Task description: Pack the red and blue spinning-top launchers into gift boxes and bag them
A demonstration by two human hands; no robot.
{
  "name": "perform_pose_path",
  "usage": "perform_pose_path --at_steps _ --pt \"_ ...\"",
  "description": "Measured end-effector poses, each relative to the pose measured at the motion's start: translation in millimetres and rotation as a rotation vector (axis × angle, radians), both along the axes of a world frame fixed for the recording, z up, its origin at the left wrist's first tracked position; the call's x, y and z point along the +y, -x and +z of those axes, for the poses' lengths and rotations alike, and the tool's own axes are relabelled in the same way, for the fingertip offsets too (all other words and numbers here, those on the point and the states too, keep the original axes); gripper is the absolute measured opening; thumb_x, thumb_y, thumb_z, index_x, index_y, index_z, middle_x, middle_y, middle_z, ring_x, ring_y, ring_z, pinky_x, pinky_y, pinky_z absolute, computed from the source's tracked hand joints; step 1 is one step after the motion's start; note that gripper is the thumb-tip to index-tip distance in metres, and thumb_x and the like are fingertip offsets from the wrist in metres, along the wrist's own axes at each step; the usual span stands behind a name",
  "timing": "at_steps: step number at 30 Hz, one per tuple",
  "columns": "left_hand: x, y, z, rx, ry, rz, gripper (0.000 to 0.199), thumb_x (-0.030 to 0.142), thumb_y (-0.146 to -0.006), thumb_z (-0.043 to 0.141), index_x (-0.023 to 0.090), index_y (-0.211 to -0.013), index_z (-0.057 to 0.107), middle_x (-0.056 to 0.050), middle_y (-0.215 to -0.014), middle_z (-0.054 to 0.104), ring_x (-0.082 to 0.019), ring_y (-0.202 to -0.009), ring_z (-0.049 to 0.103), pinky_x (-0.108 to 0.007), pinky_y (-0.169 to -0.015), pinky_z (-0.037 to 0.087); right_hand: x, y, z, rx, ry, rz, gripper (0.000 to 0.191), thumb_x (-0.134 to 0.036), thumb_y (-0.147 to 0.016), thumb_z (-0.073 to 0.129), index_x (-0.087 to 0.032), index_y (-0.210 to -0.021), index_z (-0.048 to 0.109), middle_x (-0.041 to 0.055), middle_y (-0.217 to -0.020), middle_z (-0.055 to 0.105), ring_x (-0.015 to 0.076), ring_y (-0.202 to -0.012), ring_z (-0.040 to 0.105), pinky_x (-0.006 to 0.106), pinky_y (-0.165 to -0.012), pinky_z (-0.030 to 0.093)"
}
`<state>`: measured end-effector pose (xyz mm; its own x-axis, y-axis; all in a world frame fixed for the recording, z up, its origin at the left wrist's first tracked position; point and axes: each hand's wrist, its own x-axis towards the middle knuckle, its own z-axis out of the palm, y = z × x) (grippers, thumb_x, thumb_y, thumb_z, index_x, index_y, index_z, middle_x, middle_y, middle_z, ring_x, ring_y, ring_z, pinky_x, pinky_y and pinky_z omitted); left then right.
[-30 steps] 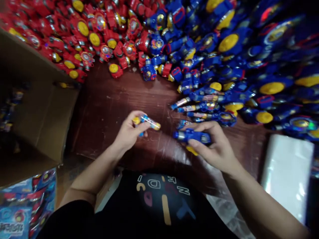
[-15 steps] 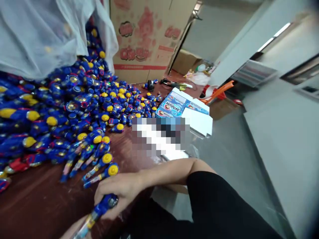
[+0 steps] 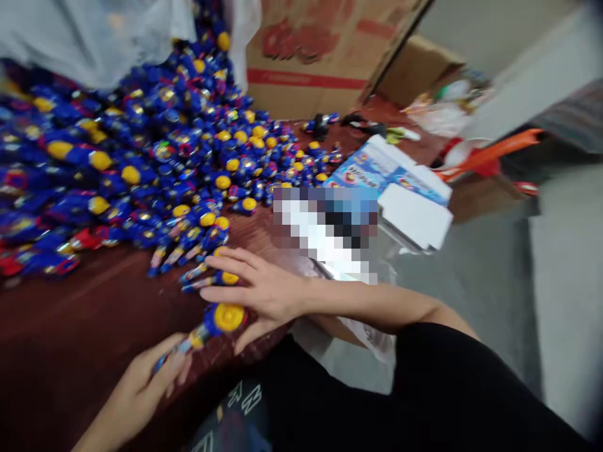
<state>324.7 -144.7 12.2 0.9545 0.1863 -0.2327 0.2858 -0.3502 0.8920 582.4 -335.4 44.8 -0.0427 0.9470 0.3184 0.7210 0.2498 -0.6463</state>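
Note:
My left hand [image 3: 157,370], low in the view, is closed around the thin end of a blue toy with a round yellow disc [image 3: 228,317]. The toy points up and right, its disc end beside my right hand. My right hand [image 3: 264,289] is spread, palm down, with its fingers reaching over other blue-and-yellow toys [image 3: 194,284] that lie on the dark red table [image 3: 94,314]. Its thumb is apart from the fingers, near the disc. Beyond both hands is a large pile of similar toys [image 3: 164,150].
White plastic sheeting [image 3: 117,37] hangs over the pile. A printed carton [image 3: 311,69] stands behind. Flat blue-and-white boxes [image 3: 414,216] lie at the table's right edge. Scissors [image 3: 365,124] and an orange object [image 3: 494,154] are farther back. One patch is pixelated.
My right hand has opened off the toy and moved up over the toys lying near it. My left hand has come into fuller view with its toy. The camera view has shifted.

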Motion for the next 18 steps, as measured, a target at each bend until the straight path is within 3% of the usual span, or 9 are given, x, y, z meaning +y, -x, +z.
perform_pose_path --at_steps 1,3,4,6,8,10,13,16,18 --pt "-7 -2 2.0 0.045 0.138 0.015 0.050 0.061 -0.109 0.047 0.019 -0.097 0.071 0.000 -0.061 0.060 -0.014 -0.050 0.056 -0.022 -0.050 0.047 -3 -2 -3.3 -0.117 -0.066 0.032 0.078 -0.058 -0.091 0.082 -0.021 -0.154 0.054 0.0191 -0.172 0.041 0.0338 -0.163 0.034 0.051 -0.131 0.036" --pt "-21 -12 5.0 0.051 0.273 0.024 0.056 0.065 -0.109 0.045 0.016 -0.099 0.069 0.002 -0.057 0.053 -0.012 -0.047 0.046 -0.023 -0.048 0.040 -8 -8 -10.6 -0.212 -0.143 0.047 0.064 -0.055 -0.101 0.071 -0.020 -0.152 0.054 0.0182 -0.159 0.057 0.0295 -0.152 0.052 0.046 -0.124 0.046" --pt "-25 -20 6.0 0.012 0.224 0.013 0.053 0.063 -0.109 0.048 0.016 -0.097 0.068 0.001 -0.060 0.055 -0.012 -0.050 0.047 -0.023 -0.051 0.040 -9 -11 -13.6 -0.195 -0.155 0.015 0.063 -0.057 -0.101 0.070 -0.019 -0.149 0.055 0.0170 -0.148 0.066 0.0273 -0.140 0.063 0.042 -0.116 0.053" --pt "-30 -41 7.1 -0.099 -0.028 -0.010 0.043 0.054 -0.109 0.053 0.017 -0.095 0.070 -0.002 -0.072 0.065 -0.014 -0.062 0.057 -0.025 -0.062 0.045 -9 -21 -18.0 -0.127 -0.096 -0.077 0.066 -0.065 -0.096 0.073 -0.020 -0.141 0.057 0.0122 -0.127 0.076 0.0253 -0.114 0.075 0.037 -0.096 0.061" --pt "-27 -63 5.5 -0.209 -0.286 0.020 0.033 0.046 -0.108 0.056 0.019 -0.103 0.074 -0.006 -0.094 0.076 -0.018 -0.083 0.068 -0.030 -0.079 0.051 -8 -34 -23.2 -0.058 0.013 -0.180 0.067 -0.071 -0.091 0.076 -0.023 -0.134 0.059 0.0077 -0.116 0.077 0.0247 -0.098 0.077 0.037 -0.084 0.061" --pt "-19 -81 -0.6 -0.272 -0.378 0.100 0.031 0.045 -0.106 0.061 0.023 -0.124 0.073 -0.007 -0.118 0.076 -0.023 -0.103 0.070 -0.035 -0.093 0.052 -6 -55 -33.6 0.011 0.094 -0.303 0.068 -0.074 -0.088 0.075 -0.024 -0.130 0.059 0.0066 -0.113 0.076 0.0242 -0.094 0.076 0.037 -0.082 0.059" --pt "1 -94 -17.6 -0.305 -0.202 0.296 0.058 0.041 -0.098 0.070 0.025 -0.152 0.055 -0.008 -0.127 0.069 -0.019 -0.095 0.067 -0.033 -0.087 0.054 -6 -97 -59.4 0.050 0.105 -0.499 0.074 -0.081 -0.086 0.070 -0.021 -0.127 0.056 0.0086 -0.111 0.073 0.0247 -0.092 0.073 0.038 -0.082 0.059" --pt "17 -89 -35.3 -0.316 0.080 0.502 0.064 0.032 -0.089 0.074 0.024 -0.149 0.053 -0.007 -0.122 0.065 -0.014 -0.085 0.063 -0.027 -0.073 0.052 -4 -137 -84.1 -0.013 0.110 -0.545 0.079 -0.086 -0.085 0.064 -0.019 -0.125 0.057 0.0124 -0.113 0.072 0.0286 -0.098 0.071 0.044 -0.089 0.059" --pt "20 -81 -42.8 -0.290 0.212 0.586 0.061 0.031 -0.088 0.075 0.023 -0.145 0.053 -0.008 -0.124 0.069 -0.018 -0.098 0.067 -0.029 -0.081 0.055 2 -155 -92.9 -0.045 0.119 -0.522 0.080 -0.086 -0.089 0.057 -0.019 -0.131 0.058 0.0160 -0.123 0.071 0.0322 -0.112 0.069 0.049 -0.099 0.057"
